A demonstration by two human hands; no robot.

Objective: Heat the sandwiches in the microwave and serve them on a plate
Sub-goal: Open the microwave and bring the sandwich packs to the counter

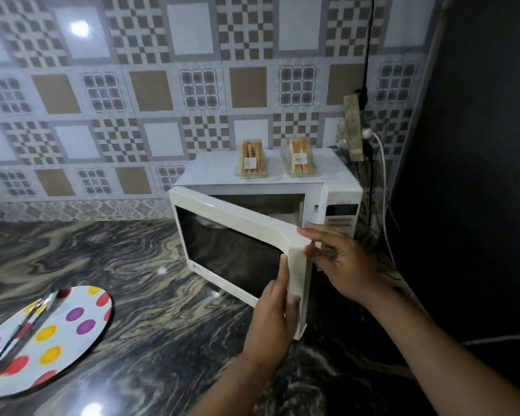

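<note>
Gripping the free edge of the white microwave door (240,235), the left hand (272,318) is wrapping its fingers (282,274) around the lower part of that edge. The right hand (341,262) is resting loose and spread against the door's upper corner, clasping nothing. The door is standing partly open on the microwave (336,187), which is sitting on the dark marbled tabletop (138,265). Two packaged sandwiches, one (250,160) beside the other (299,157), are lying apart on the microwave's top. To the left, a polka-dot plate (69,325) is carrying metal tongs (21,333).
</note>
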